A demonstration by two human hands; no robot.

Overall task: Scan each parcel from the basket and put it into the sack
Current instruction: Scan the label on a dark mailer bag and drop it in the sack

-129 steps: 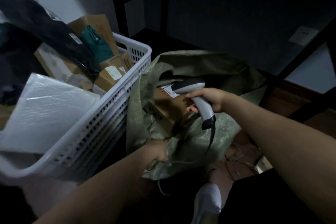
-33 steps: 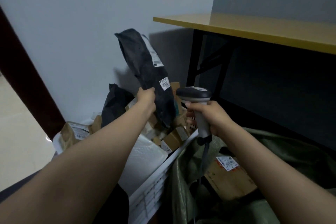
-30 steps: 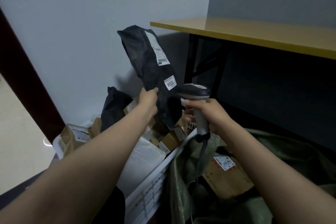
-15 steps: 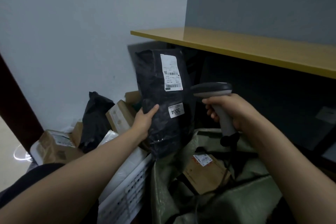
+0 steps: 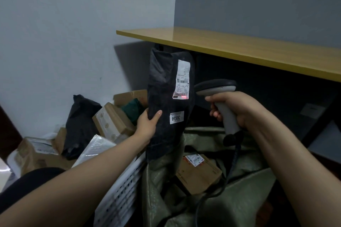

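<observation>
My left hand (image 5: 147, 125) grips the left edge of a black poly-bag parcel (image 5: 164, 101), held upright above the gap between basket and sack. Its white shipping label faces me, and a red scan line glows on the label's lower barcode. My right hand (image 5: 238, 110) holds a grey handheld scanner (image 5: 217, 90) just right of the parcel, its head pointing at the label. The white slatted basket (image 5: 120, 193) at lower left holds several boxes and bags. The green woven sack (image 5: 230, 206) lies open below, with a cardboard box (image 5: 199, 173) inside.
A yellow-topped table (image 5: 239, 49) juts overhead on the right, its dark frame behind the sack. Grey walls stand behind. In the basket lie another black bag (image 5: 81, 125), a white padded mailer (image 5: 94, 149) and cardboard boxes. The scanner's cable (image 5: 228, 175) hangs into the sack.
The black parcel has been lifted out of the basket and turned label-forward, then moved right over the sack's edge. The scanner now points at it and a red line shows on the label.
</observation>
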